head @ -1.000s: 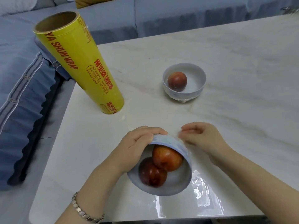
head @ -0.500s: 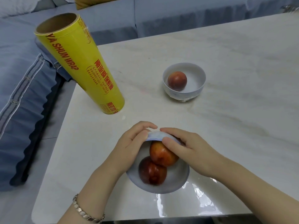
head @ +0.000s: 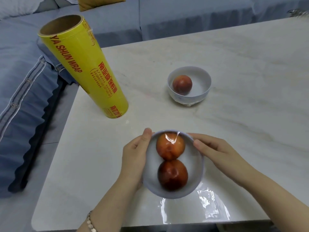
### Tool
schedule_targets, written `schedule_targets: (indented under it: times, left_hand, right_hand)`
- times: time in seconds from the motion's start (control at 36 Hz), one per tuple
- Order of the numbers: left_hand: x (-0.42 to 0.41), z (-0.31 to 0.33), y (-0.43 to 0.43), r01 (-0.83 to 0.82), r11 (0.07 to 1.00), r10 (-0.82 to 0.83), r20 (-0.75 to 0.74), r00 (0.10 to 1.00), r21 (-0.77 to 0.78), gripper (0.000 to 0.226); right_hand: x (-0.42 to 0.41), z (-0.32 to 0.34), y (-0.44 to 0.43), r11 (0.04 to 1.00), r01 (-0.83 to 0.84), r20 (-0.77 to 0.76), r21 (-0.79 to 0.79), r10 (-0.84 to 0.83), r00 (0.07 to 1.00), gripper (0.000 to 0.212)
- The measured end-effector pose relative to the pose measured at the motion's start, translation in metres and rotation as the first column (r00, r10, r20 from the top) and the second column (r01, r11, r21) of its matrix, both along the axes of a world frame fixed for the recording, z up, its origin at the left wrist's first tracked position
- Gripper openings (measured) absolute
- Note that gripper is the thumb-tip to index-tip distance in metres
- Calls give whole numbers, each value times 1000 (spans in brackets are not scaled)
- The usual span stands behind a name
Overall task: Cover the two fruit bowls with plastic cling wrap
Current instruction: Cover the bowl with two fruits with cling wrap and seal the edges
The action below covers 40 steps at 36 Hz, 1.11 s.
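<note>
Surface: pale marble-look table (head: 234,56), veined, glossy at the near edge. Room: a blue-grey sofa (head: 184,17) runs behind the table, with a mustard cushion (head: 100,2) on it. A blue buttoned cover with a scalloped hem (head: 25,97) lies left of the roll.

Landmark: yellow cling wrap roll (head: 83,69). It stands on end by the table's left edge, long axis upright though it reads as leaning in this wide view. The open cardboard core faces up. Red lettering "YA SHUN WRAP" runs along its length.

Far bowl (head: 200,91): white, right of the roll's base and well apart from it, upright on the table. Holds one red-orange fruit (head: 182,84) against its left wall. Crumpled film is bunched at its foot.

Near bowl (head: 197,164): white, right of the roll's base and on the person's side of it, mouth facing up. Holds two fruits touching: an orange-red one (head: 170,148) on the roll's side, a darker red one (head: 173,174) on the person's side. A crease of film glints over the orange-red fruit at the rim. Cannot tell whether the foot rests on the table.

Left hand (head: 133,154): grips the near bowl's left wall, thumb at the rim; beaded bracelet (head: 90,223) on the wrist. Right hand (head: 215,151): holds the right rim, thumb on top, fingers outside.

Loose cling film (head: 207,205) lies flat on the table under and beyond the near bowl, on the person's side
</note>
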<state>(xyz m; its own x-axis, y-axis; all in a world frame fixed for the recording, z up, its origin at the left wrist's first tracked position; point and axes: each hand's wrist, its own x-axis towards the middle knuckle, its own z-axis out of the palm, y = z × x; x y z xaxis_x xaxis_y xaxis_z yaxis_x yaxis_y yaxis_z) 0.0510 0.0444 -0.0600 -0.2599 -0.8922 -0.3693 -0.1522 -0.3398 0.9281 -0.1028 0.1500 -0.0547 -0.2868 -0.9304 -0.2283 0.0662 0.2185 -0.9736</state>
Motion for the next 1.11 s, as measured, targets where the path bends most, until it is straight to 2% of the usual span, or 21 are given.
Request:
schedule_targets:
  times: [0.08, 0.22, 0.28, 0.33, 0.42, 0.5, 0.58, 0.75, 0.83, 0.92, 1.03, 1.11]
  left_hand:
    - [-4, -6, 4, 5, 999, -5, 11, 1000, 41, 31]
    - [-4, -2, -11, 203, 979, -202, 25, 979, -14, 17]
    - [-11, 2, -26, 363, 932, -361, 89, 928, -4, 24]
    - [-12, -4, -39, 463, 886, -454, 192, 870, -5, 44]
    - [-13, 3, -32, 513, 852, -474, 264, 840, -104, 21]
    - [-2, 6, -19, 503, 842, -470, 192, 861, -194, 16]
    - [-4, 8, -17, 507, 842, -482, 166, 861, -187, 19]
    - [-4, 6, -14, 510, 830, -479, 179, 859, -227, 18]
    - [-4, 5, -13, 489, 836, -449, 202, 870, -249, 6]
    - [-3, 3, -10, 487, 830, -439, 221, 871, -273, 17]
    - [-4, 4, -7, 492, 821, -431, 251, 867, -291, 16]
    - [-2, 3, -8, 467, 837, -411, 234, 881, -287, 16]
  right_hand:
    - [-7, 0, -1, 999, 42, -5, 11, -42, 999, 22]
    - [-8, 0, -3, 999, 34, 16, 19, -35, 999, 19]
    - [-7, 2, -5, 999, 33, 9, 27, -33, 999, 19]
    - [-5, 4, -8, 999, 39, -8, 38, -38, 999, 21]
    - [-6, 11, -14, 998, 34, -2, 57, -34, 999, 30]
    - [-11, 14, -19, 993, 44, -25, 112, -41, 999, 21]
    - [-13, 17, -25, 985, 52, -54, 164, -44, 998, 7]
    - [-16, 22, -33, 975, 33, -215, 220, 16, 976, 14]
    - [-18, 25, -37, 970, 56, -113, 237, -30, 993, 22]
    - [-21, 30, -41, 954, 56, 28, 296, -68, 997, 28]
    - [-29, 30, -46, 907, 35, 107, 420, -89, 990, 27]
    - [-30, 31, -47, 875, -43, 197, 482, -60, 979, 21]
